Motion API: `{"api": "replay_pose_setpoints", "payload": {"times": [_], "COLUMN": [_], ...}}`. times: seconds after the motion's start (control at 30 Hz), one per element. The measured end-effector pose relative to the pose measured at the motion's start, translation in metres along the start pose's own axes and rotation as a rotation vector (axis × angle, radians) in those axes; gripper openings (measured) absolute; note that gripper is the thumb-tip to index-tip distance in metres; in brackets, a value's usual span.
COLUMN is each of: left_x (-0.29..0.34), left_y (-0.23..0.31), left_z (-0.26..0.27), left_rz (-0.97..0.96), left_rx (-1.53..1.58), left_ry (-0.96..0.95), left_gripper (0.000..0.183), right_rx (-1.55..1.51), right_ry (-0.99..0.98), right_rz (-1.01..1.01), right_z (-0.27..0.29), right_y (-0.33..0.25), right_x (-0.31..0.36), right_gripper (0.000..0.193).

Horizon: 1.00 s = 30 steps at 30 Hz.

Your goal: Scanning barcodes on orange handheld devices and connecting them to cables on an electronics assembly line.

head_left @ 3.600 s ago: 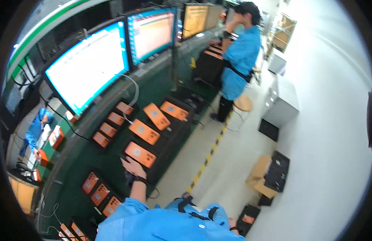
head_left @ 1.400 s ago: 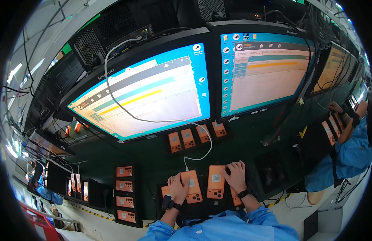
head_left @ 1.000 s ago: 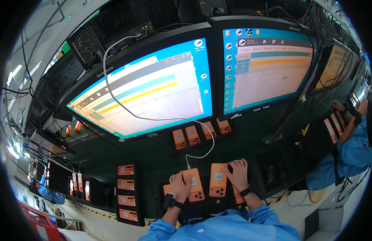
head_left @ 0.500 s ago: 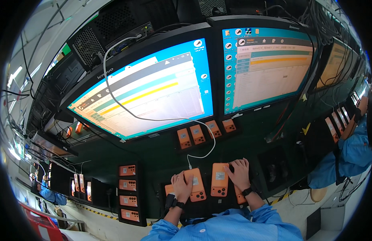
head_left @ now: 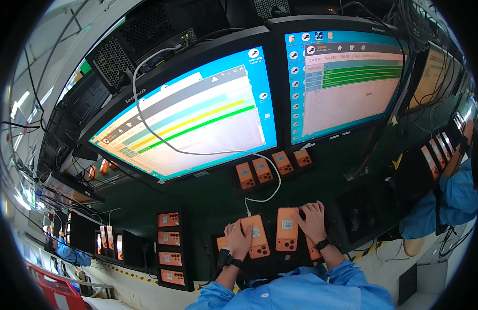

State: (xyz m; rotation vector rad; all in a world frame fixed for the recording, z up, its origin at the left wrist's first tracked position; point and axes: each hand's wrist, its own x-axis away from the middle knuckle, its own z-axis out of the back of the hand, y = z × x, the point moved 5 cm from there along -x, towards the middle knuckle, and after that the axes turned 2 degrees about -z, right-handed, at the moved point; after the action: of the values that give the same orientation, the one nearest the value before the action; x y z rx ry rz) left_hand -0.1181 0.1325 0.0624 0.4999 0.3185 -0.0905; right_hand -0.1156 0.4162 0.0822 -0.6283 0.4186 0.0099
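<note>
- Resting on orange phone (head_left: 256, 236): left hand (head_left: 239, 240), palm down, fingers curled loosely over phone's left edge; not lifted, just covering.
- Lying face-down on dark bench (head_left: 208, 199), cam cluster at near end, pale sticker mid-back.
- Plugged at far end w/ white cable (head_left: 197, 153), which loops up across left monitor (head_left: 190, 116) to gear above.
- Spread flat beside 2nd phone (head_left: 287, 229): right hand (head_left: 314, 222), fingers open, touching that phone's right edge; black watch on wrist.
- Peeking out under right hand: 3rd orange phone (head_left: 314, 251), mostly hidden.
- Sitting side by side, nearly touching, both phones just ahead of blue sleeves (head_left: 296, 292).
- Lined up further back below monitors: row of four orange phones (head_left: 272, 165), backs up.
- Stacked at left in black rack (head_left: 170, 247): four more orange phones, well apart from hands.
- Showing green bars: right monitor (head_left: 347, 82); yellow & green bars on left one.
- Standing at far right: co-worker (head_left: 453, 199) in blue coat, by more orange phones on bench; hands not clear.
- Visible far left, small: another person (head_left: 68, 252) in blue.
</note>
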Motion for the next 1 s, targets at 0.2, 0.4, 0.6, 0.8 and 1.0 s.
{"api": "replay_pose_setpoints", "payload": {"times": [0.2, 0.4, 0.6, 0.8, 1.0], "left_x": [-0.028, -0.062, -0.026, -0.041, -0.001], "left_y": [0.000, 0.025, 0.049, 0.039, 0.007], "left_z": [-0.004, -0.005, 0.004, 0.012, 0.025], "left_rz": [0.221, -0.063, -0.228, -0.035, 0.299], "left_rx": [0.217, -0.019, -0.166, -0.107, 0.574], "left_ry": [-0.104, -0.056, -0.085, -0.046, -0.091], "left_gripper": [0.038, 0.027, 0.023, 0.024, 0.023], "right_rx": [-0.132, -0.033, -0.051, -0.168, -0.305], "right_ry": [-0.021, -0.134, -0.448, -0.210, -0.566], "right_rz": [-0.073, 0.034, 0.125, -0.029, 0.594], "right_z": [-0.011, -0.047, -0.064, -0.048, -0.001], "right_y": [-0.002, -0.028, -0.045, -0.051, -0.109], "right_x": [-0.025, -0.056, -0.020, -0.040, 0.043], "right_gripper": [0.028, 0.023, 0.030, 0.025, 0.021]}}
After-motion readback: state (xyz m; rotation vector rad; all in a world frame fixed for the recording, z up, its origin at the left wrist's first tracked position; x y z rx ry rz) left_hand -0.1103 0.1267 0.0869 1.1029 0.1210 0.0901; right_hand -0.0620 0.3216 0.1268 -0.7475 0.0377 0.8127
